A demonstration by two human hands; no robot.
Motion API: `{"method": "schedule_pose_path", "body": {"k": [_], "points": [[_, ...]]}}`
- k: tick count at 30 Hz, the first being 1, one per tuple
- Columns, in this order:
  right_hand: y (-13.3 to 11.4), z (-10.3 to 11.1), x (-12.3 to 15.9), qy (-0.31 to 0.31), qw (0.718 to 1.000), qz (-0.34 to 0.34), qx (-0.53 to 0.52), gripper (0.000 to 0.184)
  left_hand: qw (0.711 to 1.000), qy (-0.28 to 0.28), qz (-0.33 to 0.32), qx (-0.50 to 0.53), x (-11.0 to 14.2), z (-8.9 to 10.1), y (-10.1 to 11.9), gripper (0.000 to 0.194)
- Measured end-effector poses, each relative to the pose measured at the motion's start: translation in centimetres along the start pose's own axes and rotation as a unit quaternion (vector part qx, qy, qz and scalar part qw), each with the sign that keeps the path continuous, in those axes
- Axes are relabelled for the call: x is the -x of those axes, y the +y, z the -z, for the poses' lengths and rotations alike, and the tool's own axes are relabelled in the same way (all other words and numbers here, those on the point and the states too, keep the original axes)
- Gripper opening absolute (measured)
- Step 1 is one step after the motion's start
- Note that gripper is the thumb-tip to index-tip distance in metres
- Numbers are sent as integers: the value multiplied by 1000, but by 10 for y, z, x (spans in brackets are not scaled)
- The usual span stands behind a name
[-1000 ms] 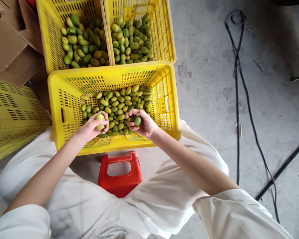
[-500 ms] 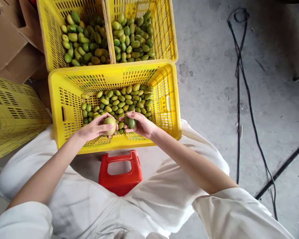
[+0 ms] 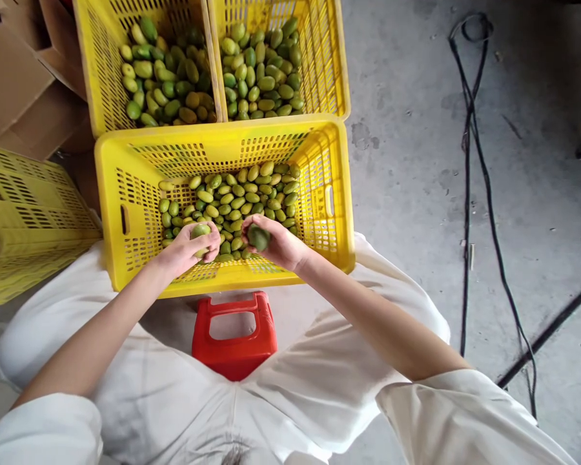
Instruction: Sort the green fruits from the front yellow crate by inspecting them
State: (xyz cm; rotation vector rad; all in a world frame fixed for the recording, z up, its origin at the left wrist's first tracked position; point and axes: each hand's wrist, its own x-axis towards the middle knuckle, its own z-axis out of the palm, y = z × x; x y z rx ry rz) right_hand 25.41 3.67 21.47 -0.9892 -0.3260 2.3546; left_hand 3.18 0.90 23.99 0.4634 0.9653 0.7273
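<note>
My left hand [image 3: 188,248] is closed around a light green oval fruit [image 3: 201,230], with the thumb across its near side. In my right hand [image 3: 281,244] sits a darker green fruit [image 3: 258,237], the fingers curled about it. Both hands are apart, held over the front yellow crate [image 3: 232,281]. Below them, many small oval fruits [image 3: 237,203], green to yellowish green, cover the crate's bottom. The hands hide some of those nearest me.
Behind the front crate stand a left yellow crate [image 3: 101,77] and a right one [image 3: 324,64], both holding similar fruits. Another yellow crate [image 3: 33,226] tilts at the left, near cardboard boxes [image 3: 17,81]. A red stool [image 3: 235,361] is between my legs; black cables [image 3: 489,187] lie on the floor.
My hands have moved apart, the left one shifting left. Both fruits have turned within the fingers, and each hand keeps its hold.
</note>
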Motion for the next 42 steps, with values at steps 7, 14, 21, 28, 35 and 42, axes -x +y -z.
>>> {"method": "schedule_pose_path", "body": {"k": [7,14,21,28,35,42], "points": [[1,-5,1,-12,1000,-1,-20,33,993,63,24,98,-3,-3,2,36],[4,1,-1,14,999,-2,-47,37,993,81,-24,79,-3,0,1,39],[3,-6,2,18,999,12,-25,33,993,105,-29,49,-5,-2,2,37],[3,-5,0,-3,1000,13,-24,31,992,96,-19,75,-3,-4,2,31],[4,3,-1,26,999,34,-20,48,996,63,-25,65,-1,-3,2,48],[3,-2,0,-2,999,38,5,54,995,70,-23,70,-1,0,4,45]]}}
